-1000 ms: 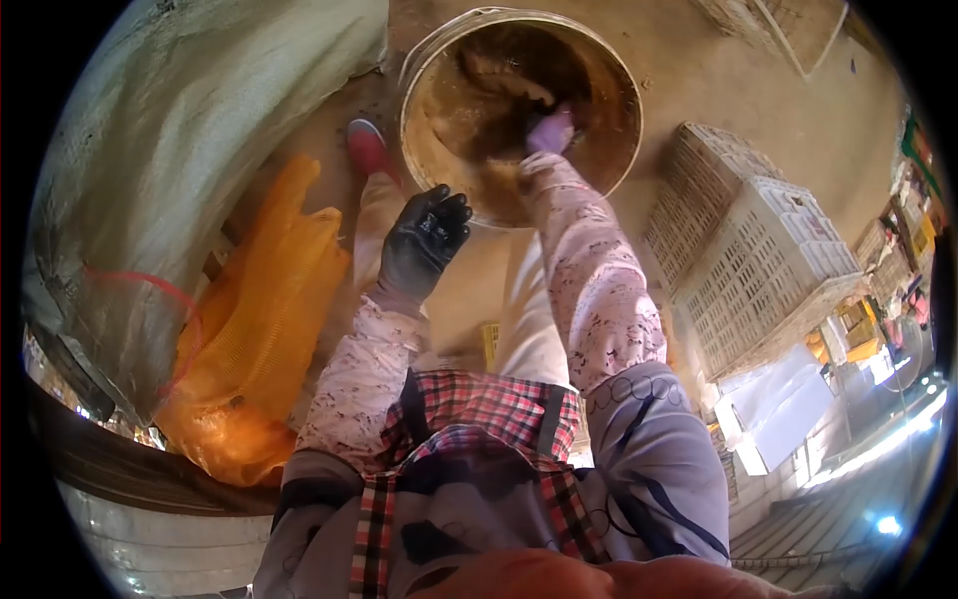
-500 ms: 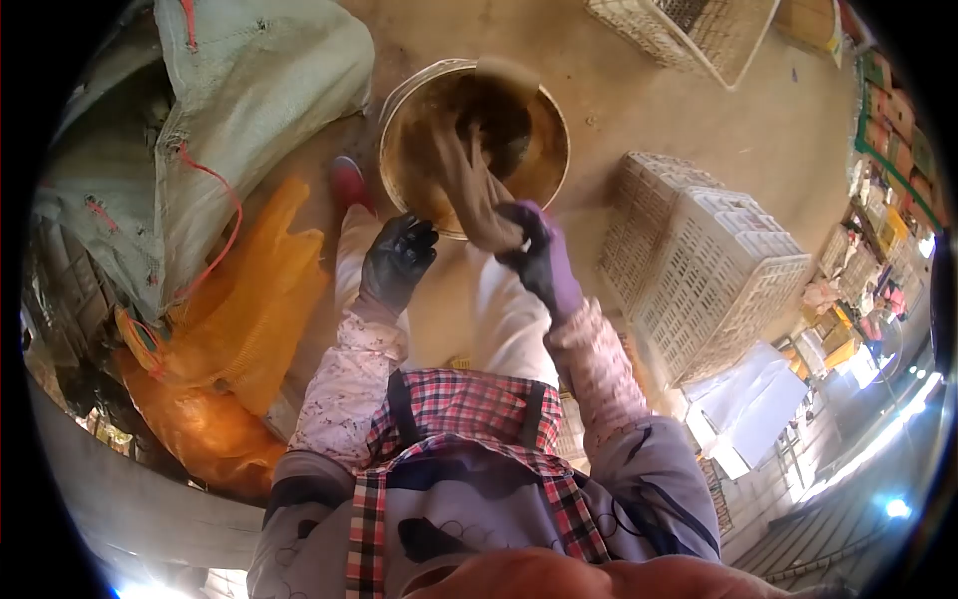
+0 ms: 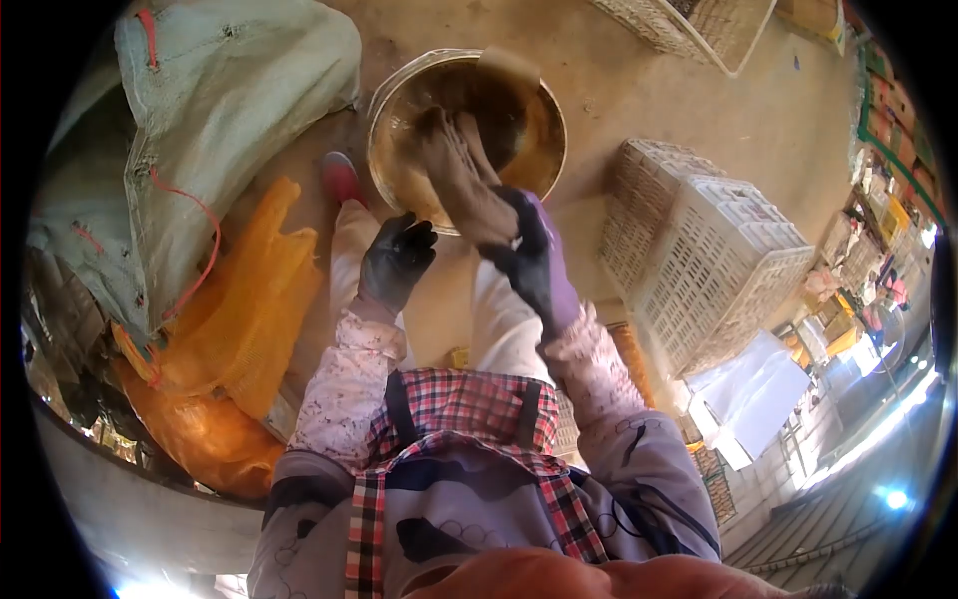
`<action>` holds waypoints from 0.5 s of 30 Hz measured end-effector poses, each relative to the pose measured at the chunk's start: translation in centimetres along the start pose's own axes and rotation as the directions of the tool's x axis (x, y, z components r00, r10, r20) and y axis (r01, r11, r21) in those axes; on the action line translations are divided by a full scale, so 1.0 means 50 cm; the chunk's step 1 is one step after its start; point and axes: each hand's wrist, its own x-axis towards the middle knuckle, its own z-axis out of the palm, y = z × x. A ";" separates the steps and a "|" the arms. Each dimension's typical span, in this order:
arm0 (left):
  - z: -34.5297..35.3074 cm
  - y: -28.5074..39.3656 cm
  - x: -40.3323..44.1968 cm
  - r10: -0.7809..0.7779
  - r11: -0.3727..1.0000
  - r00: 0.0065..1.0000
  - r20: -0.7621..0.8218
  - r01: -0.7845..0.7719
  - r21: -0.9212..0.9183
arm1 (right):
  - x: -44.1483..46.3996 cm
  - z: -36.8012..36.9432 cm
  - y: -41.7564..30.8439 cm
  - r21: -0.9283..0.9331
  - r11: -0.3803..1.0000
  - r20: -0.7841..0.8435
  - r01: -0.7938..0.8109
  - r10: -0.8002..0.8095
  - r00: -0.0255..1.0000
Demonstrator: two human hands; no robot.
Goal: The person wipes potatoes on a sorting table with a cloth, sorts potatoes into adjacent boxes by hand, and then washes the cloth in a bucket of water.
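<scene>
My right hand (image 3: 537, 255), in a purple and black glove, grips a brown cloth (image 3: 461, 185) by its near end. The cloth hangs over a round metal basin (image 3: 554, 150) with a brown, stained inside, and its far end is smeared by motion. Near the basin's lower left rim is my left hand (image 3: 397, 262) in a black glove. Its fingers are loosely bent, with nothing visible in them. The basin stands on the floor in front of my legs, and a flat brownish piece (image 3: 509, 72) lies across its far rim.
White plastic crates (image 3: 718, 270) stand on the right, and another crate (image 3: 689, 30) is at the top. On the left are a large grey-green woven sack (image 3: 239, 90) and orange mesh bags (image 3: 235, 329). A white sheet (image 3: 753, 389) lies beside the crates.
My right hand and the cloth have moved slightly, and the cloth is more bunched over the basin. The left hand has stayed nearly still.
</scene>
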 end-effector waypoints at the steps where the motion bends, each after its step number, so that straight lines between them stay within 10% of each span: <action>1: -0.004 0.006 -0.002 0.014 1.000 1.000 0.022 -0.014 0.003 | 0.036 0.013 0.025 -0.089 0.995 -0.017 0.050 -0.052 0.999; 5: -0.031 0.022 0.001 0.023 1.000 0.999 0.047 -0.023 -0.004 | 0.230 0.040 0.184 -0.097 0.994 -0.132 0.047 -0.060 0.989; 9: -0.047 0.041 0.012 -0.060 0.995 0.998 0.008 0.060 -0.079 | 0.366 0.122 0.530 -0.429 0.750 -0.242 -0.503 0.441 0.864; 11: -0.064 0.043 0.011 -0.040 0.999 0.998 0.039 0.040 -0.006 | 0.337 0.176 0.580 -0.674 0.731 -0.124 -0.111 0.036 0.992; 15: -0.083 0.041 0.012 -0.036 0.999 0.996 0.086 0.035 0.014 | 0.378 0.126 0.461 -0.826 0.550 0.052 -0.123 0.291 0.955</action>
